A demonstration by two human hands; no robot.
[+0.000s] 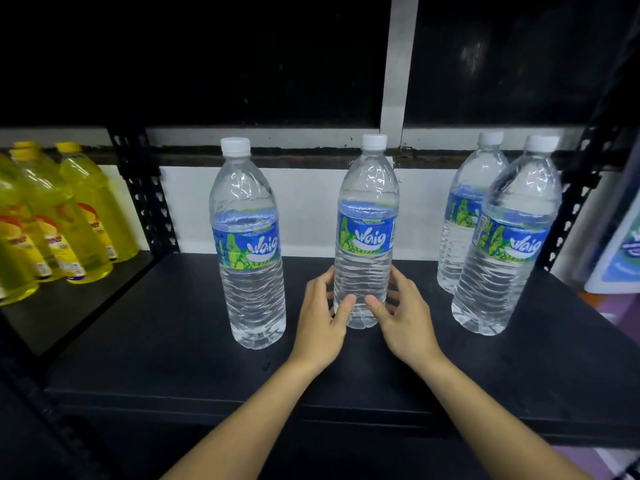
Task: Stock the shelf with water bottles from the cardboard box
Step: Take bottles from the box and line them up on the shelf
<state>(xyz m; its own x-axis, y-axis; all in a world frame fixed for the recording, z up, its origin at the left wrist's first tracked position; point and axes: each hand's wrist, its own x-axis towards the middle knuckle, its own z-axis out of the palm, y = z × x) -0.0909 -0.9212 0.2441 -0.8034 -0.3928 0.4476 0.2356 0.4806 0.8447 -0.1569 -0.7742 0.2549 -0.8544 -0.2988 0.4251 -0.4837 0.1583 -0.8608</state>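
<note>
While both my hands close round its lower ribbed part, the middle water bottle (365,230) stands upright at the centre of the frame on the black shelf (173,358), white cap on, blue-and-green label facing me. Left hand (323,320): thumb laid on the bottle's front near the base, fingers curled round its left side, half closed, holding the bottle. Right hand (403,317): mirrored, thumb on the front, fingers curled round the right side, likewise holding it. The two thumbs nearly meet low on the front. The bottle sits between my palms, its base appearing to rest on the shelf just below my thumbs, while the label, shoulder and cap stand clear above the grip. Left-of-centre bottle (247,244): same kind, upright, a little nearer the front edge, apart from my left hand. Right of frame: front right bottle (505,244), upright, and rear right bottle (464,216) just behind it, partly hidden. Left edge of frame: yellow bottles (69,216) with yellow caps, in rows in the neighbouring bay beyond a perforated black upright (145,192). Right edge: a white-and-blue package (616,258), too blurred to read.
</note>
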